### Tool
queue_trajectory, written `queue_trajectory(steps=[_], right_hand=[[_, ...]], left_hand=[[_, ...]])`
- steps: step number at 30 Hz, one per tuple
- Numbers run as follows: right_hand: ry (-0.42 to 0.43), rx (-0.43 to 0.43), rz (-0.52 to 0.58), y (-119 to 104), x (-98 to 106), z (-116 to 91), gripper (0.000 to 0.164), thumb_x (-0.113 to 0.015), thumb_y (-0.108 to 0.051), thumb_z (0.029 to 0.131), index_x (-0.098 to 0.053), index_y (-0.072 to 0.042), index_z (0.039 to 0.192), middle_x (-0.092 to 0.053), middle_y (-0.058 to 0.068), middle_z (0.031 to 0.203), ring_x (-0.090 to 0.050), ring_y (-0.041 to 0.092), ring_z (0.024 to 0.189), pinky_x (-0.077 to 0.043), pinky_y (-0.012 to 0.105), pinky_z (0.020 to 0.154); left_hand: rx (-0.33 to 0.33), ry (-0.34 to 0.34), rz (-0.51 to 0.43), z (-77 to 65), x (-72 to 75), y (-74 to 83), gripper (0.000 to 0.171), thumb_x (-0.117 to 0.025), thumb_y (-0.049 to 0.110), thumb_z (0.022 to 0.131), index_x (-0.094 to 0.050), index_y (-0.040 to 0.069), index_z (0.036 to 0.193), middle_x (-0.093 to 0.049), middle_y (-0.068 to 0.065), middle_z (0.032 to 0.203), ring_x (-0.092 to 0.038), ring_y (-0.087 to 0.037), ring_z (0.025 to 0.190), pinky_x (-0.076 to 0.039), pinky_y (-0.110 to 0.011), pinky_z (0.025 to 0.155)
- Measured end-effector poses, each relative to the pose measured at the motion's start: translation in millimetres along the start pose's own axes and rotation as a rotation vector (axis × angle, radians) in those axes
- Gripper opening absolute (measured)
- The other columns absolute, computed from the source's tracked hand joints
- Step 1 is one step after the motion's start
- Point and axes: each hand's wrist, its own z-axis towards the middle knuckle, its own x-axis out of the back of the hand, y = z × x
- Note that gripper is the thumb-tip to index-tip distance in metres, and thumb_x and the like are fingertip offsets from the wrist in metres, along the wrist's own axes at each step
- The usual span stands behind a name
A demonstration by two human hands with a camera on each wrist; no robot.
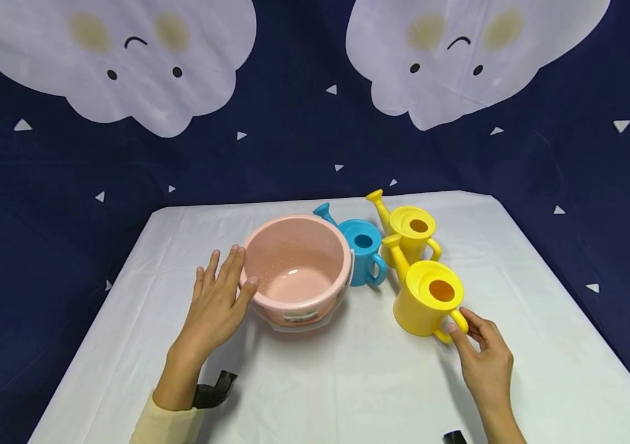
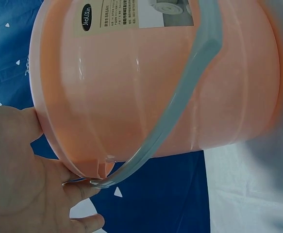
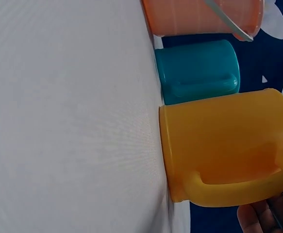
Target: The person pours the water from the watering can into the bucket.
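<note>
While the right hand (image 1: pixel 484 364) touches its handle, the yellow watering can (image 1: pixel 426 299) stands just ahead.

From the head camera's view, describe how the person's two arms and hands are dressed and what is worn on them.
Both hands are bare. The left hand comes from a pale yellow sleeve, with a black strap at the wrist. The right hand shows no sleeve in frame; a black strap end sits by its forearm.

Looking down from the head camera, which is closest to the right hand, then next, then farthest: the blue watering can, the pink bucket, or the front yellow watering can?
1. Front yellow watering can: its handle is at the right hand.
2. Blue watering can: behind, toward the middle.
3. Pink bucket: farthest left, by the left hand.
</note>
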Motion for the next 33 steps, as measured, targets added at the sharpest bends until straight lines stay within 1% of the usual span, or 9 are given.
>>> queue_trajectory(steps=[8, 14, 19, 22, 26, 28, 33], right_hand=[[-0.016, -0.038, 0.027, 1.3, 0.6, 3.4, 0.038, -0.069, 0.008, 0.078, -0.065, 0.0, 0.115, -0.057, -0.018, 0.097, -0.057, -0.005, 0.088, -0.045, 0.003, 0.085], [0.01, -0.054, 0.035, 4.0, -0.2, 4.3, 0.034, -0.07, 0.005, 0.079, -0.067, 0.0, 0.113, -0.058, -0.018, 0.095, -0.058, -0.005, 0.086, -0.045, 0.003, 0.084], [0.038, -0.066, 0.009, 6.8, 0.9, 4.2, 0.032, -0.07, 0.002, 0.08, -0.068, -0.001, 0.112, -0.058, -0.019, 0.094, -0.058, -0.006, 0.084, -0.045, 0.001, 0.081], [0.046, -0.068, -0.005, 8.3, 1.6, 3.9, 0.032, -0.07, 0.002, 0.08, -0.068, 0.0, 0.112, -0.058, -0.02, 0.093, -0.057, -0.006, 0.083, -0.045, 0.0, 0.08], [0.05, -0.075, 0.01, 8.8, 2.0, 4.3, 0.031, -0.07, 0.003, 0.081, -0.068, 0.001, 0.111, -0.058, -0.02, 0.093, -0.058, -0.005, 0.083, -0.045, 0.001, 0.079], [0.053, -0.094, 0.011, 8.6, 2.3, 4.5, 0.03, -0.07, 0.002, 0.081, -0.068, 0.0, 0.111, -0.059, -0.019, 0.091, -0.057, -0.005, 0.082, -0.046, 0.001, 0.077], [0.047, -0.193, 0.007, 9.3, 1.7, 5.6, 0.03, -0.07, -0.005, 0.083, -0.068, 0.0, 0.112, -0.058, -0.019, 0.087, -0.057, -0.005, 0.078, -0.046, 0.002, 0.067]], left_hand=[[0.004, 0.005, -0.007, 0.2, 0.7, -1.3, 0.068, -0.026, 0.055, 0.099, -0.013, 0.017, 0.153, -0.013, -0.005, 0.16, 0.005, -0.029, 0.149, 0.004, -0.06, 0.116], [0.003, 0.003, -0.007, -0.3, 1.2, -1.4, 0.067, -0.026, 0.055, 0.099, -0.012, 0.018, 0.153, -0.013, -0.005, 0.16, 0.005, -0.029, 0.149, 0.004, -0.059, 0.116], [-0.002, -0.009, -0.008, 0.3, 1.1, -1.1, 0.067, -0.026, 0.055, 0.099, -0.012, 0.018, 0.153, -0.011, -0.004, 0.16, 0.006, -0.029, 0.149, 0.005, -0.059, 0.116], [-0.003, -0.009, -0.007, 0.5, 0.5, -0.9, 0.067, -0.026, 0.055, 0.099, -0.012, 0.018, 0.153, -0.011, -0.004, 0.16, 0.006, -0.029, 0.149, 0.004, -0.059, 0.116], [-0.001, -0.005, -0.004, 0.3, -0.2, -0.9, 0.067, -0.026, 0.055, 0.099, -0.013, 0.017, 0.153, -0.012, -0.004, 0.16, 0.005, -0.029, 0.149, 0.004, -0.06, 0.116], [0.001, -0.003, -0.005, 0.3, -0.2, -0.8, 0.067, -0.026, 0.055, 0.099, -0.013, 0.017, 0.153, -0.012, -0.005, 0.16, 0.005, -0.029, 0.149, 0.004, -0.06, 0.116], [0.003, 0.004, -0.009, 0.4, 0.2, -0.6, 0.067, -0.026, 0.055, 0.099, -0.014, 0.017, 0.153, -0.013, -0.005, 0.16, 0.004, -0.03, 0.149, 0.004, -0.06, 0.116]])
